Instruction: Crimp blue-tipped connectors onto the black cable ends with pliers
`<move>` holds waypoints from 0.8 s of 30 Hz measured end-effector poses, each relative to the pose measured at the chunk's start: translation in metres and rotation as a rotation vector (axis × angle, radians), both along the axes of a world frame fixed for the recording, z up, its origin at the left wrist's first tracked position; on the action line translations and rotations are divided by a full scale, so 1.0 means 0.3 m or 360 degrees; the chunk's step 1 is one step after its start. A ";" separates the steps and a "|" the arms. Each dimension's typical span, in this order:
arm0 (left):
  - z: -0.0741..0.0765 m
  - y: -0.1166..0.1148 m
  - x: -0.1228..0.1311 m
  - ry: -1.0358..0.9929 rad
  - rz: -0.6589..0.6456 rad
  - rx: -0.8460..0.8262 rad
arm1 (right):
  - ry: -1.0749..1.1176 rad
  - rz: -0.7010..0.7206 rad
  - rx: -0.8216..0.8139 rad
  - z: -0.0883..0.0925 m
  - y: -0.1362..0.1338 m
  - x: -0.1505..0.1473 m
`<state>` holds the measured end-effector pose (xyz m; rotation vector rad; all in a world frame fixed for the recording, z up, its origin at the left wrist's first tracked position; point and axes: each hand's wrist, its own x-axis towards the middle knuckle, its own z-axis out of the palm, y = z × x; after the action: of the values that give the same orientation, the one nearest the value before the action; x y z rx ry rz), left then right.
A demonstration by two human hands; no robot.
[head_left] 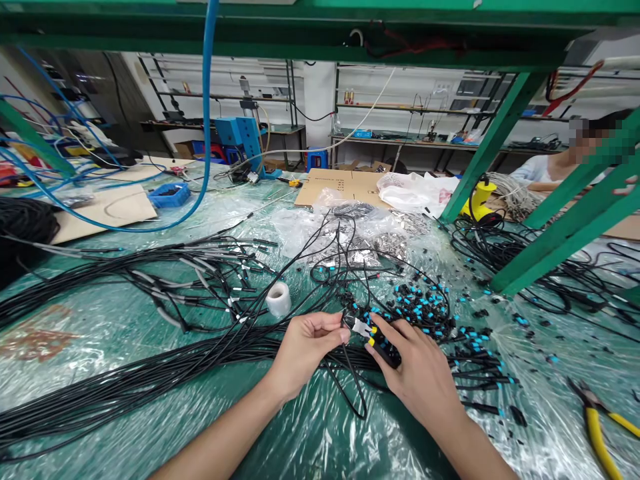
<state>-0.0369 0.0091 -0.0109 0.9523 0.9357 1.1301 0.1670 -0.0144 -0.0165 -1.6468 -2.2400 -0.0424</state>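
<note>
My left hand [305, 353] pinches a thin black cable [350, 380] near its white-tipped end [357, 325]. My right hand [415, 373] grips a black connector body [385, 350] with yellow marks, and the white tip meets its end. Just beyond my hands lies a heap of small black-and-blue connectors [420, 307]. A long bundle of black cables [150, 380] runs beneath and to the left of my left hand. Further left stands a roll of white tape [279, 299], and yellow-handled pliers [595, 420] lie at the lower right.
Clear plastic sheeting [505, 373] covers the green workbench. A green metal frame [500, 160] crosses the view at the upper right. A seated co-worker's shoulder [537, 170] lies beyond it. Cardboard [345, 187], a white plastic bag [415, 193], a blue bin [169, 195] and a blue hose [205, 113] sit further back.
</note>
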 end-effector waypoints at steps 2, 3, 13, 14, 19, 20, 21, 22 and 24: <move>0.001 0.001 -0.002 0.0004 -0.0001 0.0008 | 0.0094 -0.0044 -0.0105 0.011 -0.008 -0.007; 0.003 0.001 -0.003 0.0009 0.0001 0.0014 | 0.0167 -0.0069 -0.0186 0.018 -0.012 -0.011; 0.028 0.001 -0.006 -0.0026 0.0034 0.0070 | 0.1773 0.0217 -0.1634 0.070 -0.027 -0.010; 0.027 0.001 -0.007 -0.0034 0.0039 0.0064 | 0.1854 0.0209 -0.1729 0.070 -0.028 -0.011; 0.018 0.003 -0.018 -0.0097 -0.0039 -0.0133 | 0.1142 0.0117 -0.1049 0.060 -0.032 -0.035; 0.017 0.003 -0.020 -0.0108 -0.0073 -0.0167 | 0.0901 0.0036 -0.0814 0.052 -0.031 -0.039; 0.016 0.003 -0.022 -0.0115 -0.0103 -0.0188 | 0.0684 -0.0041 -0.0602 0.042 -0.029 -0.040; 0.015 0.003 -0.022 -0.0117 -0.0119 -0.0196 | 0.0501 -0.0090 -0.0419 0.031 -0.026 -0.040; 0.016 0.001 -0.021 -0.0108 -0.0125 -0.0210 | 0.0239 -0.0103 -0.0132 0.012 -0.019 -0.034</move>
<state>-0.0432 0.0093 -0.0060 0.8314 0.8989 1.0157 0.1569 -0.0201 -0.0131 -1.7046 -2.1022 0.1547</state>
